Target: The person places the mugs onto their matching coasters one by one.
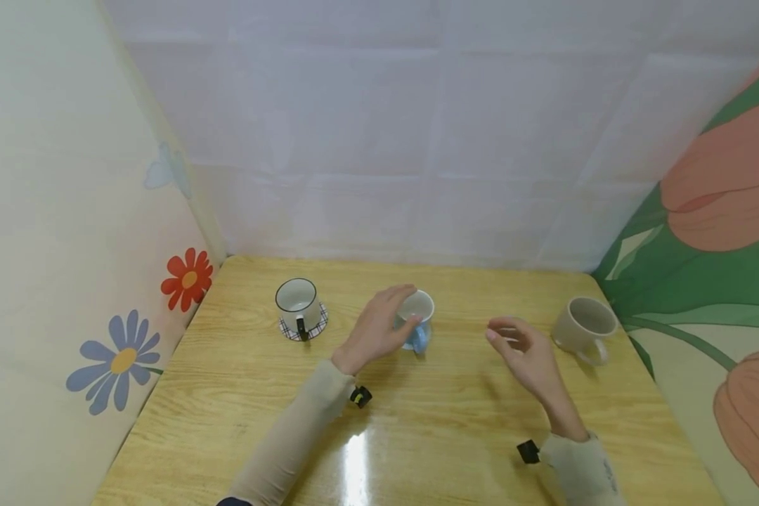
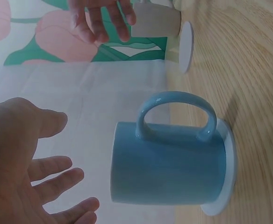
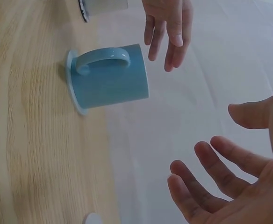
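Observation:
A light blue mug [image 1: 420, 336] stands upright on a pale round coaster [image 2: 230, 172], its handle toward the person. My left hand [image 1: 379, 327] hovers just above and left of it, fingers extended; in the left wrist view a gap shows between the fingers [image 2: 64, 179] and the mug's rim. To the right, my right hand [image 1: 526, 355] is held above the table with loosely bent fingers [image 3: 216, 172] and nothing in it. It is nearest to a beige mug [image 1: 585, 327]. Another pale round coaster [image 2: 186, 46] lies near that mug, hidden in the head view.
At the left, a white mug [image 1: 297, 302] with a black rim and handle stands on a checked coaster [image 1: 319, 322]. A white sheet [image 1: 379, 154] hangs behind the wooden table [image 1: 443, 422]. Panels printed with flowers [image 1: 123, 358] flank both sides.

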Demonstrator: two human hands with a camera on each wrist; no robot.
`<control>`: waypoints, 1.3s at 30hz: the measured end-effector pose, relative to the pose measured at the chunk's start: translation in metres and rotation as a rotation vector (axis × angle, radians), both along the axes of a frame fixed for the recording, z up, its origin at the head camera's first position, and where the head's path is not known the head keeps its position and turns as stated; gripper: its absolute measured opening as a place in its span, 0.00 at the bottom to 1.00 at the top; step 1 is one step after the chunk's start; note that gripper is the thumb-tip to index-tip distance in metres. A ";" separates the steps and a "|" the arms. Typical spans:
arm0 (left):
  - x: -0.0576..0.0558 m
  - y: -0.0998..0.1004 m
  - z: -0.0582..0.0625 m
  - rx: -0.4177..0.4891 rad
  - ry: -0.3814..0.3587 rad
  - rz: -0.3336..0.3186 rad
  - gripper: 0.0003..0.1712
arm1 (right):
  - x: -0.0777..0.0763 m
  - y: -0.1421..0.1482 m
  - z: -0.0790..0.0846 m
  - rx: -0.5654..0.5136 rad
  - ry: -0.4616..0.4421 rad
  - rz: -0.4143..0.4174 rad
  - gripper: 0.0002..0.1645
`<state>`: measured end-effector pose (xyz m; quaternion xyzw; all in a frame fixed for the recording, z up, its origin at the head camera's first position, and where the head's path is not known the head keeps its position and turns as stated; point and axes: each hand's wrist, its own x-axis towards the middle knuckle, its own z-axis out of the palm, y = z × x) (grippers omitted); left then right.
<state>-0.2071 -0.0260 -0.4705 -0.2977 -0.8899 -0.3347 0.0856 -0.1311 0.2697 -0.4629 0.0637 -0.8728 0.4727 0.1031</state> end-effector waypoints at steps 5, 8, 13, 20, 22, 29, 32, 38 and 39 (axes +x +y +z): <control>0.001 0.006 0.001 -0.005 -0.002 -0.016 0.34 | 0.002 0.005 0.001 0.020 0.033 -0.031 0.18; 0.000 0.010 0.002 -0.008 0.005 -0.022 0.33 | 0.003 0.009 0.002 0.011 0.089 -0.033 0.16; -0.001 0.015 0.008 -0.020 0.013 -0.029 0.34 | 0.003 0.016 0.006 0.028 0.171 -0.060 0.14; -0.001 0.023 0.009 -0.037 0.039 -0.048 0.33 | 0.007 0.025 0.008 0.016 0.217 -0.104 0.16; -0.001 0.026 0.009 -0.037 0.035 -0.056 0.33 | 0.007 0.028 0.007 0.008 0.239 -0.115 0.17; -0.005 0.038 0.008 -0.067 0.005 -0.061 0.34 | 0.007 0.042 0.009 0.014 0.257 -0.177 0.18; -0.005 0.043 0.008 -0.083 0.003 -0.058 0.35 | 0.009 0.047 0.010 0.017 0.231 -0.225 0.18; -0.004 0.051 0.007 -0.101 0.045 -0.062 0.35 | 0.011 0.055 0.008 0.014 0.223 -0.258 0.19; -0.004 0.052 0.008 -0.105 0.048 -0.060 0.35 | 0.011 0.056 0.008 0.010 0.229 -0.258 0.19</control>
